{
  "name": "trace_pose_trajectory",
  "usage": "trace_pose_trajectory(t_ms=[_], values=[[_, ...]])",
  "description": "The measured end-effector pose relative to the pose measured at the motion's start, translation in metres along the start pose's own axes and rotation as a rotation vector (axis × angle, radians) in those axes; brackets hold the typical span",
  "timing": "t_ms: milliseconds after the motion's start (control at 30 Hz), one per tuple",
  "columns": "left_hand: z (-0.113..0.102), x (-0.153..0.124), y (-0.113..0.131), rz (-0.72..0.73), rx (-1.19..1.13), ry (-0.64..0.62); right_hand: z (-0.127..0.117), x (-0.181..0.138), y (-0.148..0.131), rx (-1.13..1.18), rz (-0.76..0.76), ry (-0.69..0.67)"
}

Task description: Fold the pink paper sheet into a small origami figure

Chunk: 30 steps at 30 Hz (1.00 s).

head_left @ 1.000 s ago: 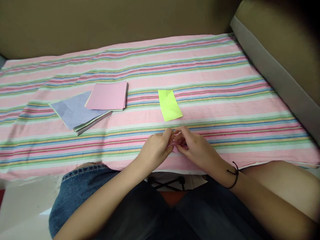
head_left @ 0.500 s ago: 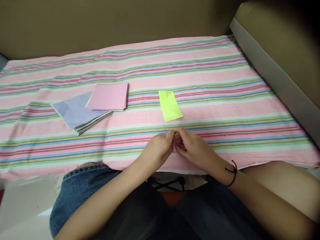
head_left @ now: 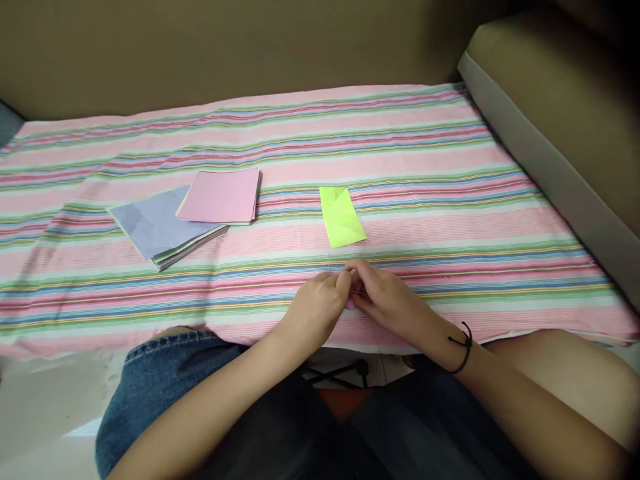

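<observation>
My left hand [head_left: 320,301] and my right hand [head_left: 383,290] meet at the near edge of the striped cloth, fingertips together. Between them they pinch a small piece of pink paper [head_left: 351,304], mostly covered by the fingers, so its shape cannot be made out. Both hands are closed on it. Just beyond the fingers lies a creased yellow-green paper [head_left: 343,217], flat on the cloth and touched by neither hand.
Off to the left, a stack of pink square paper [head_left: 223,197] overlaps a larger stack topped with bluish-purple paper [head_left: 163,220]. A striped cloth [head_left: 425,160] covers the seat, with a brown backrest [head_left: 250,50] behind and a padded armrest [head_left: 550,113] at right.
The view has shifted slightly, so everything sits a little lower. My hands stay together on the pink paper, with the fingers slightly rearranged and less of it showing.
</observation>
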<state>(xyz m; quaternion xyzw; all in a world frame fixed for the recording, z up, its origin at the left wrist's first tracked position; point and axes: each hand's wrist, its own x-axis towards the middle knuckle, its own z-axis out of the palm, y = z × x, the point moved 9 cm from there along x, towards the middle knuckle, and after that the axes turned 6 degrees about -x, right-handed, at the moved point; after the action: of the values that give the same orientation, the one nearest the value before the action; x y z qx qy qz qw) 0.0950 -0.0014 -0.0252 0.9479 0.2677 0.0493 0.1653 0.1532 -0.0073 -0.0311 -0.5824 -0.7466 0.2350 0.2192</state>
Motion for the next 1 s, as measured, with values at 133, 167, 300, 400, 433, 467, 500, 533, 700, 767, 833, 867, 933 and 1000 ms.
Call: trace_pose_trajectory(t_ms=[133,167,300,400,433,467,500,533,700,767,833,867,933,1000], values=[[-0.003,0.000,-0.003,0.015,-0.081,0.032,0.000,0.000,0.002,0.000,0.006,0.002],[-0.004,0.000,-0.005,-0.002,-0.105,0.031,0.001,-0.001,0.002,-0.001,0.010,0.001],[-0.005,0.000,-0.015,-0.083,-0.156,0.018,0.001,-0.002,0.004,0.012,0.040,-0.013],[-0.006,0.000,-0.011,-0.049,-0.156,0.011,0.001,-0.001,0.004,0.012,0.056,-0.022],[-0.006,0.000,-0.009,-0.035,-0.156,0.007,0.000,-0.001,0.004,0.008,0.057,-0.021],[-0.005,0.000,-0.008,-0.028,-0.153,0.003,-0.001,-0.001,0.004,0.004,0.057,-0.018],[-0.005,0.001,-0.008,-0.028,-0.150,-0.002,-0.001,-0.001,0.004,0.001,0.057,-0.018],[-0.004,0.001,-0.008,-0.033,-0.147,-0.004,-0.002,0.000,0.005,0.000,0.058,-0.021],[-0.002,0.001,-0.013,-0.070,-0.176,0.009,-0.004,-0.002,0.004,0.076,0.047,-0.074],[-0.002,0.000,-0.017,-0.090,-0.193,0.024,-0.021,-0.006,-0.006,0.083,0.026,-0.004],[-0.002,0.000,-0.021,-0.106,-0.210,0.034,-0.047,-0.015,-0.026,0.114,-0.001,0.115],[-0.002,-0.001,-0.022,-0.113,-0.218,0.036,-0.060,-0.022,-0.038,0.195,-0.006,0.142],[0.000,-0.001,-0.025,-0.123,-0.225,0.027,-0.068,-0.039,-0.072,0.512,-0.056,-0.006],[-0.001,-0.002,-0.027,-0.129,-0.235,0.035,-0.067,-0.063,-0.113,0.721,-0.141,-0.265]])
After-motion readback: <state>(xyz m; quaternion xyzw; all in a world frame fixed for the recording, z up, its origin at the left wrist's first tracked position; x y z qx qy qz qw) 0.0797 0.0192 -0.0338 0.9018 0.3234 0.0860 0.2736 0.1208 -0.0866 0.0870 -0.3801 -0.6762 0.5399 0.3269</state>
